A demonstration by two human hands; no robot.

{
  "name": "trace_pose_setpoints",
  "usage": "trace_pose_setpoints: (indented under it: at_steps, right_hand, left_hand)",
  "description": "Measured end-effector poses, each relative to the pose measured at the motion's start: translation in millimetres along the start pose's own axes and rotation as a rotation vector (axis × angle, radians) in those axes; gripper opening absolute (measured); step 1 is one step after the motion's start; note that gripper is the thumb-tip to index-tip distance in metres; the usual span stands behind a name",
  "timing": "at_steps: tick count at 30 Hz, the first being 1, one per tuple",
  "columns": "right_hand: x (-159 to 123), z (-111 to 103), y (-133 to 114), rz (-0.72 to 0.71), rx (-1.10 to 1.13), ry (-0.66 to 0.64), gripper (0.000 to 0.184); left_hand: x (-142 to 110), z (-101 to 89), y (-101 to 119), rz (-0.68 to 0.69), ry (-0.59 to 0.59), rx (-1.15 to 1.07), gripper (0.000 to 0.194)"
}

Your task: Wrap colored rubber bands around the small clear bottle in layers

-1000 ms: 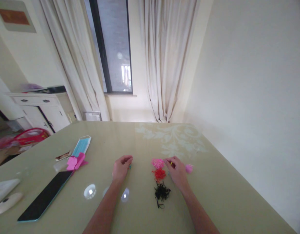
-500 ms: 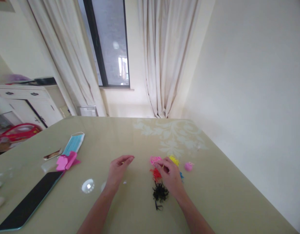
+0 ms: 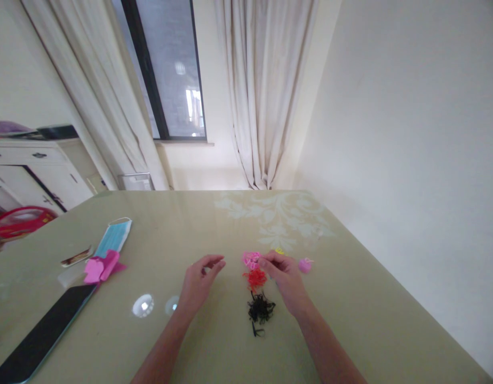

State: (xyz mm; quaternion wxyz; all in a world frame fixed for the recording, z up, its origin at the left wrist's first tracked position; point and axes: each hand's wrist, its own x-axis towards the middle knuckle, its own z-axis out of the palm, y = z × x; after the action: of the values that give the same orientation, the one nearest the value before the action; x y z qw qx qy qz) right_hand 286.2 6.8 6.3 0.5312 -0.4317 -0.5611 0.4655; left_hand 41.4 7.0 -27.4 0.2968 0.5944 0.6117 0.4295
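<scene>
My left hand [image 3: 201, 280] hovers over the table left of the small coloured piles, thumb and forefinger parted, with nothing visible between them. My right hand [image 3: 285, 276] is closed in a pinch at the right edge of a pink pile [image 3: 251, 260]; whatever is in its fingertips is too small to make out. Below the pink lie a red pile [image 3: 254, 279] and a black pile [image 3: 261, 308] of what look like small rubber bands. One loose black band [image 3: 257, 332] rests nearest me. A bit of a yellow pile [image 3: 279, 251] shows behind my right hand, which hides the rest.
A pink-purple ball-like bundle [image 3: 305, 265] lies to the right. At left are a dark phone-like slab [image 3: 46, 333], a bright pink folded piece [image 3: 103, 266], a blue face mask [image 3: 113, 237] and a narrow brown item [image 3: 77, 256]. The glossy table [image 3: 214, 346] meets a wall at right.
My left thumb and forefinger have parted from a pinch. My right hand has shifted right, uncovering more of the red pile and covering more of the yellow. The view has turned slightly right.
</scene>
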Motion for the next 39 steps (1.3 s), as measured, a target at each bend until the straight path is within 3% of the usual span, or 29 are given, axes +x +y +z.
trace_pose_setpoints:
  at_steps: [3,5,7,15,22,34,39]
  right_hand:
    - [3.2,-18.6,-6.7,-0.016,0.045,0.063,0.032]
    - [4.0,-28.3,-8.2,-0.019,0.056,0.042,0.031]
    - [4.1,-35.5,-8.7,-0.017,0.042,-0.020,0.029]
    - [2.9,-38.5,-8.5,-0.028,-0.456,-0.464,0.018]
    - [-0.1,-33.3,11.2,0.003,-0.488,-0.587,0.011]
    - [4.5,-26.6,6.2,0.054,-0.545,-0.511,0.004]
    - [5.1,-26.1,11.1,0.030,-0.539,-0.450,0.005]
  left_hand:
    - [4.8,-18.3,-14.7,0.021,0.175,0.525,0.033]
    - [5.9,-24.7,-21.9,-0.023,0.152,0.717,0.036]
    - [6.6,-26.8,-26.0,-0.048,0.091,0.771,0.037]
    - [11.8,-26.8,-28.0,-0.066,0.032,0.690,0.028]
    - [13.1,-27.0,-26.2,-0.071,0.084,0.568,0.027]
    - [11.8,-27.4,-19.5,-0.065,0.057,0.425,0.021]
    - [11.3,-30.9,-18.4,-0.062,0.101,0.378,0.022]
